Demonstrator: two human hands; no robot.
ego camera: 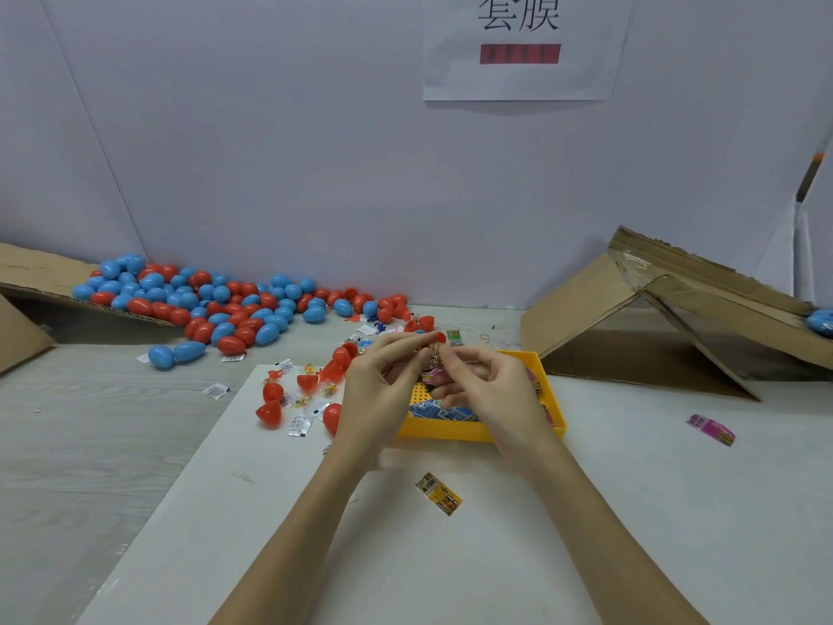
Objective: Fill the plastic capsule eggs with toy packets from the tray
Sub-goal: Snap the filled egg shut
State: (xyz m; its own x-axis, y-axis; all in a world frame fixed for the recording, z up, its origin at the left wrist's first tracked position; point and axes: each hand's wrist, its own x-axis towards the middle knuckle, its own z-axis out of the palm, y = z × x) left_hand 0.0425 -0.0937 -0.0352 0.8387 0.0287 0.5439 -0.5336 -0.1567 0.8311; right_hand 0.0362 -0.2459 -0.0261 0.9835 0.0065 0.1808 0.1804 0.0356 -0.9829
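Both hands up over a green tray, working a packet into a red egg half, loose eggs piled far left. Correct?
Not quite: the tray is yellow, not green, as the head view shows. The rest holds: left hand and right hand work a packet at a red egg half; eggs piled far left.

Both bare forearms are reaching forward and converging, the left hand curling its fingers upward to pinch something small at their tips, while the right hand, just beside it, is bending its fingers inward toward the same spot, fingertips nearly meeting.
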